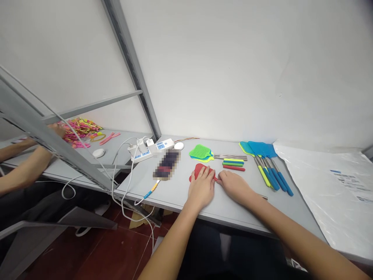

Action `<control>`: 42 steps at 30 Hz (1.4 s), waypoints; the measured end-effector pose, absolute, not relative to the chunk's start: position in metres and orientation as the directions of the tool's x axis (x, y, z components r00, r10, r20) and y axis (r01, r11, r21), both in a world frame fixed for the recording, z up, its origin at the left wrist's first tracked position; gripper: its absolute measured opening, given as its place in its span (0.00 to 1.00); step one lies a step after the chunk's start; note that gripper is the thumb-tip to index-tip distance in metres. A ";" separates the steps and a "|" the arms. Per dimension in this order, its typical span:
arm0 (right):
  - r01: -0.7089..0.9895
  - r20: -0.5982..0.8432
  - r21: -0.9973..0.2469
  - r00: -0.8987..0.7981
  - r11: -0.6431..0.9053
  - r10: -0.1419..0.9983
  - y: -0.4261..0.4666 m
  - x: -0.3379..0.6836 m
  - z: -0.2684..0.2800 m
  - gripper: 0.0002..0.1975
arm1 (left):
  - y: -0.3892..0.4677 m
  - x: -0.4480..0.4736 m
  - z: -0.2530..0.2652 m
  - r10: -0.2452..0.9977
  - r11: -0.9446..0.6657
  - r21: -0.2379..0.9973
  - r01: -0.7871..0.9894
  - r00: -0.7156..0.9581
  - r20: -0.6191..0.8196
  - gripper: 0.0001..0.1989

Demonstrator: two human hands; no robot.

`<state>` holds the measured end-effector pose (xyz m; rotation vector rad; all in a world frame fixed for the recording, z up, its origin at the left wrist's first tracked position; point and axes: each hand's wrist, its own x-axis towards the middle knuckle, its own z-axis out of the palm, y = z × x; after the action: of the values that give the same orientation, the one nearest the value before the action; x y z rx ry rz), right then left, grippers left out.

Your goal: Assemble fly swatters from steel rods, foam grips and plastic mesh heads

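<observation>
A red fly swatter head [198, 169] with fine holes lies flat on the table. My left hand [202, 186] rests on it, fingers spread and stretched out. Beside it my right hand [233, 185] is closed at the neck of the swatter, where head and rod meet. A metal rod end [264, 197] shows past my right forearm; most of the rod is hidden. Just behind lie green, blue and yellow swatter heads [201, 151], several bare metal rods [231, 156] and several coloured handle sleeves [234, 164].
Several swatters with blue or yellow handles [274, 175] lie to the right, near a large white plastic bag [323, 186]. On the left are a blurred-out phone [167, 165], power strips [141, 153] with cables, and a metal frame post [131, 62]. Beyond it, another person's arms [32, 167] reach toward pink and yellow pieces [81, 130].
</observation>
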<state>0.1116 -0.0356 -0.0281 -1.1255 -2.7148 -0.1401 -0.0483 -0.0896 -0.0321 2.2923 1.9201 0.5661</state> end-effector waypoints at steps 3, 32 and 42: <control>0.729 0.203 0.013 -0.672 0.685 0.712 -0.038 0.117 -0.028 0.12 | -0.089 -0.047 -0.033 0.972 -0.181 0.259 0.949 0.132 0.196 0.23; -0.039 0.501 -0.865 0.002 0.501 0.865 0.002 0.163 0.055 0.17 | 0.003 -0.033 0.022 0.786 -0.569 0.248 0.784 0.430 0.444 0.13; -0.376 0.436 -0.814 0.108 0.443 0.894 0.001 0.182 0.052 0.05 | 0.002 -0.031 0.004 0.822 -0.531 0.265 0.805 0.414 0.391 0.14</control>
<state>0.1816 0.0006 0.0524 -0.5924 -1.0884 1.0184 -0.0311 0.0024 0.0043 2.6113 1.5031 0.7548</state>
